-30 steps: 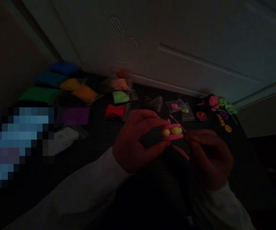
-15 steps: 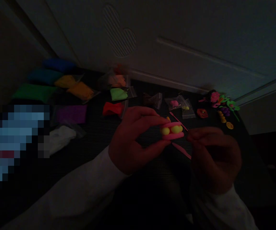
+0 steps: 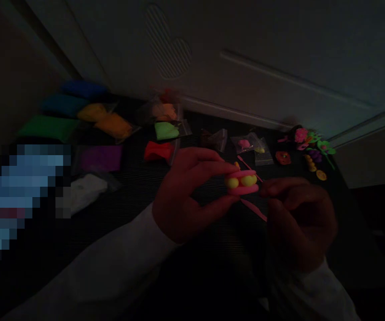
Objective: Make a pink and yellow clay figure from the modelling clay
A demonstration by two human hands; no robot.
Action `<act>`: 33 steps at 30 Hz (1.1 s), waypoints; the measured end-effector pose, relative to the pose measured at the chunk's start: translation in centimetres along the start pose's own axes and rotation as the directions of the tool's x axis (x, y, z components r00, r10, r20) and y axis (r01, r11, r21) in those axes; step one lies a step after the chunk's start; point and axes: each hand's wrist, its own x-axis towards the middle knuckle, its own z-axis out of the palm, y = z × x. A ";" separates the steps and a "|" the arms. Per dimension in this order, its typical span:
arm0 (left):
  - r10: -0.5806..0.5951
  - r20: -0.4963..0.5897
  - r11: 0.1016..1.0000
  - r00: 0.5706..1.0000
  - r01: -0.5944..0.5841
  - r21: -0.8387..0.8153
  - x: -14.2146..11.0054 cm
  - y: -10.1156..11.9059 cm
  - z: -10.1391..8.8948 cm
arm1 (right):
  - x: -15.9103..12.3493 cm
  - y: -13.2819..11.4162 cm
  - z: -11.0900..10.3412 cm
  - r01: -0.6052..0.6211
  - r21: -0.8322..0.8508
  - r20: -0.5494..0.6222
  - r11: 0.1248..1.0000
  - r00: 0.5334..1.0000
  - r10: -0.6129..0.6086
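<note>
My left hand [image 3: 187,196] pinches a clay macaron [image 3: 241,189] between thumb and fingers. Two pink discs form its top and bottom, with several yellow balls sandwiched between them. Just right of it is my right hand [image 3: 301,218], its fingers curled and the thumb close to the index finger. Whatever those fingertips hold, if anything, is too dark to make out. A pink clay tool [image 3: 254,209] lies on the table below the macaron, partly behind my right hand. Another thin pink tool [image 3: 242,161] lies behind the macaron.
Bags of coloured clay, among them red [image 3: 159,151], light green [image 3: 166,130], purple [image 3: 101,158] and white [image 3: 88,189], lie along the left and back of the dark table. Small clay flowers [image 3: 301,135] stand at the back right, near a pale door [image 3: 262,35]. The room is dim.
The view has shifted very slightly. My left hand still holds the macaron, and my right hand stays close beside it, its thumb and index fingertips a touch further apart.
</note>
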 end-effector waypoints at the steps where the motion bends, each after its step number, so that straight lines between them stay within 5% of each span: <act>1: 0.002 0.003 1.000 1.000 -0.002 0.003 0.0 0.0 0.0 | 0.0 0.0 0.0 0.003 -0.002 -0.002 1.000 1.000 -0.003; 19: 0.010 0.013 1.000 1.000 -0.010 0.003 -0.1 -0.1 0.0 | 0.0 0.1 -0.1 0.069 0.058 0.023 0.996 0.997 -0.070; 33: 0.010 0.013 1.000 1.000 -0.010 0.007 -0.1 0.0 0.0 | -0.1 -0.1 0.0 0.007 0.084 0.044 0.996 0.999 -0.011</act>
